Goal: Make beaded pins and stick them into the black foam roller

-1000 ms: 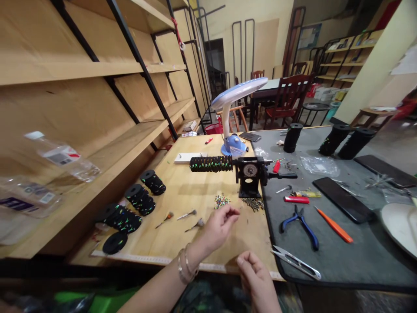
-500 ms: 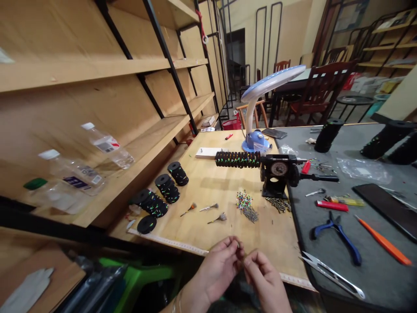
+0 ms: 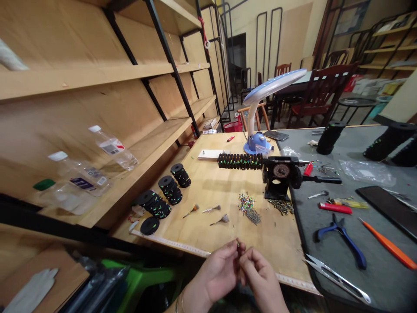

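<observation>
My left hand and my right hand meet at the near edge of the wooden table, fingertips pinched together on a tiny piece too small to name. Just beyond them lies a small heap of coloured beads and pins. Further back stands a black hand-crank winder with a black spool with coloured flecks on its shaft. Three small feathered hooks lie left of the heap.
Black spools line the table's left side beside wooden shelves holding plastic bottles. The grey mat on the right carries blue pliers, thread snips, an orange tool and a red lighter. A desk lamp stands behind.
My left hand drew back from the bead heap to the table's near edge and met my right hand there. The view has swung left and down.
</observation>
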Demonstrator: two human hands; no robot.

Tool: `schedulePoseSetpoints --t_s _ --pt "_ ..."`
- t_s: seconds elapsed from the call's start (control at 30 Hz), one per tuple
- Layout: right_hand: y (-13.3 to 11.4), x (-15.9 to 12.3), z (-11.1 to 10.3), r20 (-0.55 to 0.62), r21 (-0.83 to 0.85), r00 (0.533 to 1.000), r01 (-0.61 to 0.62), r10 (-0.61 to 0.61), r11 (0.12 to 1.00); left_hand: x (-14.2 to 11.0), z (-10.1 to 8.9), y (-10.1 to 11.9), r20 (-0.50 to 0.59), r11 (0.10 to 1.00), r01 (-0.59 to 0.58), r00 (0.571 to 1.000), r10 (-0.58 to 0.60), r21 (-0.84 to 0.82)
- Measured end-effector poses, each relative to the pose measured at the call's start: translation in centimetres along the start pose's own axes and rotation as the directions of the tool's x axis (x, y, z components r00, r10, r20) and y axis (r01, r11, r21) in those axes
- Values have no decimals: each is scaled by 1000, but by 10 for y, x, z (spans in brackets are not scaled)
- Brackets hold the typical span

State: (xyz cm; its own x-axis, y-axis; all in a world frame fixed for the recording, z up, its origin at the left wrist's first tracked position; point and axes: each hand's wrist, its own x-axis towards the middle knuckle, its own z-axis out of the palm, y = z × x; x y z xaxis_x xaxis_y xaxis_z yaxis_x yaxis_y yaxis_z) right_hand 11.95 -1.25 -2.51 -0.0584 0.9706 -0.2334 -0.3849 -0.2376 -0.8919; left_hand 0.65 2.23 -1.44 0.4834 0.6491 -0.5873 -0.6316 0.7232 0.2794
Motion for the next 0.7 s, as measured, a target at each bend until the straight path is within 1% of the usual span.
schedulePoseSetpoints --t_s 0.17,0.33,0.6,0.7 --pt "-1 0 1 1 -10 1000 -3 3 1000 -1 0 0 8 1000 -1 1000 1 -9" --pt "-2 0 1 7 0 1000 -4 4 1000 -1 0 0 17 999 -15 1000 15 43" --pt "-8 -1 1 4 -9 1000 -30 30 1000 -2 2 -1 30 996 -59 998 57 74" --pt "-8 -1 2 5 -11 1000 -22 22 1000 -3 3 -2 24 993 -82 996 80 89"
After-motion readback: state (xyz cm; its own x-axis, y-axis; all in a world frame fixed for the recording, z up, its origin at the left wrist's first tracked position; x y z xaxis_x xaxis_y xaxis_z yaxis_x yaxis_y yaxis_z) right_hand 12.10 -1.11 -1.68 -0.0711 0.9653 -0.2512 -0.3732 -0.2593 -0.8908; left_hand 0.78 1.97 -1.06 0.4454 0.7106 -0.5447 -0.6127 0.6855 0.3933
